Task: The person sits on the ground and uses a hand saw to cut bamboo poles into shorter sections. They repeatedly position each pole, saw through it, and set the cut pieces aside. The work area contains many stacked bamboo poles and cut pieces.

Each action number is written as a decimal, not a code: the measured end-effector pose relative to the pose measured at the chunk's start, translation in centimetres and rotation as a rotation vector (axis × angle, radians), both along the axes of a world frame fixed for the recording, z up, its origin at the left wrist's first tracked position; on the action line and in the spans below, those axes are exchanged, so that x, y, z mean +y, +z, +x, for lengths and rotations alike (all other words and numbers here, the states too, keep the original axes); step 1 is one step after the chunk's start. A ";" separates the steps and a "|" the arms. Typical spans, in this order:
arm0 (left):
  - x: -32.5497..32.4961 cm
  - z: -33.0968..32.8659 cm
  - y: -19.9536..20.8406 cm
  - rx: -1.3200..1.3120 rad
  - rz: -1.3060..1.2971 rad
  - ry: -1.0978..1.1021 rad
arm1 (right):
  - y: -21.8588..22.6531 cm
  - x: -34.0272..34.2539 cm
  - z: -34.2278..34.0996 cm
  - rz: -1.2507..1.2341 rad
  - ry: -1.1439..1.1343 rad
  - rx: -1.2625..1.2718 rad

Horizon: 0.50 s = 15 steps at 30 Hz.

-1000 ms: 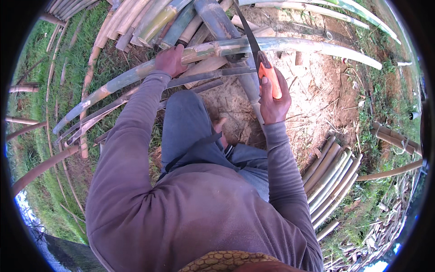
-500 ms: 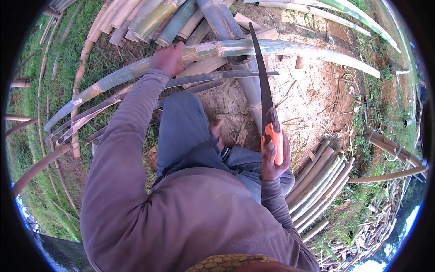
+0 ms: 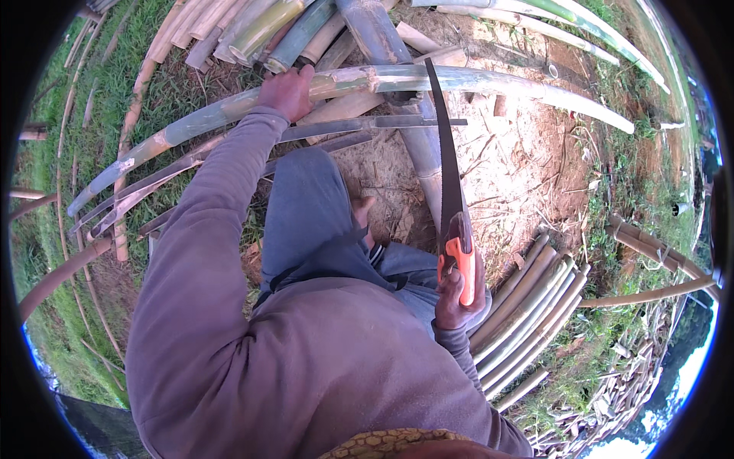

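A long greenish bamboo pole (image 3: 206,121) lies across in front of me, resting over a thicker bamboo log (image 3: 422,149). My left hand (image 3: 287,93) is wrapped round the pole left of this crossing. Low on the right, my right hand (image 3: 461,292) grips the orange handle of a handsaw (image 3: 449,172). Its dark toothed blade points away from me and crosses the pole just right of the log, with the tip slightly beyond the pole's far edge. Whether the teeth bite into the bamboo I cannot tell.
Split bamboo strips (image 3: 329,131) lie between the pole and my bent knee (image 3: 306,183). Cut bamboo pieces (image 3: 527,306) are stacked at my right. More bamboo lengths (image 3: 302,38) are piled at the far side. Bare soil (image 3: 527,161) spreads beyond the saw, with grass around.
My right hand has drawn the saw back toward my body, so less of the blade reaches past the pole. My left hand keeps its hold on the pole.
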<state>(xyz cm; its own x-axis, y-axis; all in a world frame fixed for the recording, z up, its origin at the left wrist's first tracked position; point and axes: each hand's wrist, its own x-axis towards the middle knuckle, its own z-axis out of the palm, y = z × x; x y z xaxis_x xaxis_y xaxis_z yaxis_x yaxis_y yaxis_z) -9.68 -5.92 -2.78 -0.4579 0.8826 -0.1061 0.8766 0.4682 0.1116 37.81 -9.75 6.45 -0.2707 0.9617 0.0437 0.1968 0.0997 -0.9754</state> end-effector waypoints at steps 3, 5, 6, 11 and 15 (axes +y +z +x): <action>0.2 0.0 0.2 -0.023 -0.017 0.005 | -3.4 5.4 -4.5 0.115 0.010 0.043; 0.8 0.6 0.9 -0.036 -0.026 0.013 | -4.0 13.0 -11.4 -0.087 0.003 0.137; 1.3 0.6 1.1 -0.033 -0.010 -0.001 | -3.4 15.8 -13.9 -0.011 0.009 0.065; 1.1 0.3 1.4 -0.009 -0.063 0.017 | -1.9 14.3 -13.1 -0.062 0.013 0.021; -0.2 -0.3 0.6 -0.027 -0.022 0.023 | 0.3 1.9 -0.4 -0.031 0.050 -0.047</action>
<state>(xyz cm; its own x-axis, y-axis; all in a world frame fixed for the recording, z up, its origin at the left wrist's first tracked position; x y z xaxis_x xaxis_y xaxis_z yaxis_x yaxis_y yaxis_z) -10.03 -6.15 -2.20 -0.4750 0.8691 -0.1379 0.8621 0.4910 0.1249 37.42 -7.83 6.73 -0.3193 0.9476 -0.0001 0.2382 0.0801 -0.9679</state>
